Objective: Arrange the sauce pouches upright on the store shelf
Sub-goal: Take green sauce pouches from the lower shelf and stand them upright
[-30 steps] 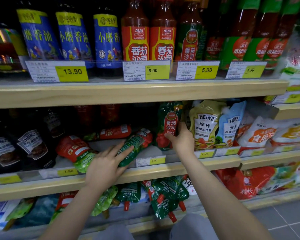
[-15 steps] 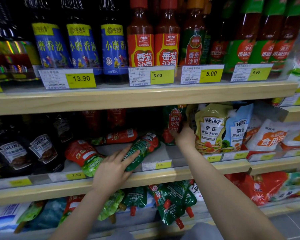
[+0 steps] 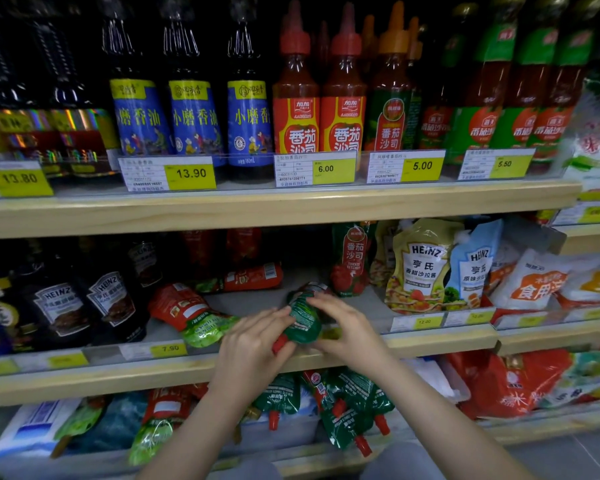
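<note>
a green sauce pouch [image 3: 303, 318] is being held over the middle shelf [image 3: 430, 341] front, red cap [image 3: 280, 342] pointing down, clamped between the left hand [image 3: 253, 344] and right hand [image 3: 343, 329]. it is judged soft, light and slippery; gripping its sides is being advised. one pouch [image 3: 350, 259] is standing upright behind; two red pouches [image 3: 191, 313] are lying flat.

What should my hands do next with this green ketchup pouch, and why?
Probably tip the green pouch upright and set it beside the standing pouch. The left hand and right hand both grip it, its red cap points toward you, and bare shelf lies just behind.
</note>
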A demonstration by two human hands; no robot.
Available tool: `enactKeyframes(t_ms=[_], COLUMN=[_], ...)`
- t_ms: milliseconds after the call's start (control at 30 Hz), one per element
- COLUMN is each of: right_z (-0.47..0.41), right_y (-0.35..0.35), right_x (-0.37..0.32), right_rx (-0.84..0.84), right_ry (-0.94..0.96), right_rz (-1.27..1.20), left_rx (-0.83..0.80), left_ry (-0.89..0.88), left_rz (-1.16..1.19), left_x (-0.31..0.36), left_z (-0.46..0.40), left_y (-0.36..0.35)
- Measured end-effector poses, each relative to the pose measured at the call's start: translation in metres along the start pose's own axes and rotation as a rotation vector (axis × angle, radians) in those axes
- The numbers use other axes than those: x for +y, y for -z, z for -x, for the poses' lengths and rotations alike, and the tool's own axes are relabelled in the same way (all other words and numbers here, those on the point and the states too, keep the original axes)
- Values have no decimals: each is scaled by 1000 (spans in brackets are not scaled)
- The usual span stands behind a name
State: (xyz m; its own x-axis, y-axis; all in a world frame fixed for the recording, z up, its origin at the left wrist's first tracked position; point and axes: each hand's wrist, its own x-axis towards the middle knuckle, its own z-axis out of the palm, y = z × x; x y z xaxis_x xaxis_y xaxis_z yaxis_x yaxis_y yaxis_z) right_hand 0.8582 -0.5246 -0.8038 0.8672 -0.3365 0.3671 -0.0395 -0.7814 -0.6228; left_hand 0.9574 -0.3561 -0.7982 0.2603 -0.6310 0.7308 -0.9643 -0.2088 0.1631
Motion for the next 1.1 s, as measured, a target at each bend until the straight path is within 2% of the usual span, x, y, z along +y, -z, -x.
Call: enactKeyframes(t_ms=[133, 200, 267, 367, 467, 667, 767, 900, 1000, 1100], right_z=[-3, -6, -14, -32, -49, -58, -45, -13, 3, 3], right_y=[-5, -2, 3, 9, 9, 10, 19, 45, 52, 48], right_x=[-3, -5, -9, -10, -5, 0, 12, 47, 66, 73], right_rx=[109, 113, 124, 101, 56, 9, 40, 174, 146, 146], right_ry=[8, 12, -4, -94, -181, -240, -227, -218, -209, -216], right_rz=[-39, -88, -188, -336, -457, -539, -373, 89, 357, 490], left_rx=[113, 124, 63, -103, -185, -125, -113, -83, -91, -107], left_ry=[-16, 112, 276, 455, 530, 647, 656, 714, 743, 762], left_rz=[96, 271, 402, 402, 465, 397, 348, 366, 385, 397], left_x=[8, 4, -5, -18, -18, -15, -9, -7, -11, -19], left_z=[-13, -19, -22, -26, -30, -39, -42, -52, -64, -78], left_y=[11, 14, 11, -8, -29, -47, -54, -67, -79, -90])
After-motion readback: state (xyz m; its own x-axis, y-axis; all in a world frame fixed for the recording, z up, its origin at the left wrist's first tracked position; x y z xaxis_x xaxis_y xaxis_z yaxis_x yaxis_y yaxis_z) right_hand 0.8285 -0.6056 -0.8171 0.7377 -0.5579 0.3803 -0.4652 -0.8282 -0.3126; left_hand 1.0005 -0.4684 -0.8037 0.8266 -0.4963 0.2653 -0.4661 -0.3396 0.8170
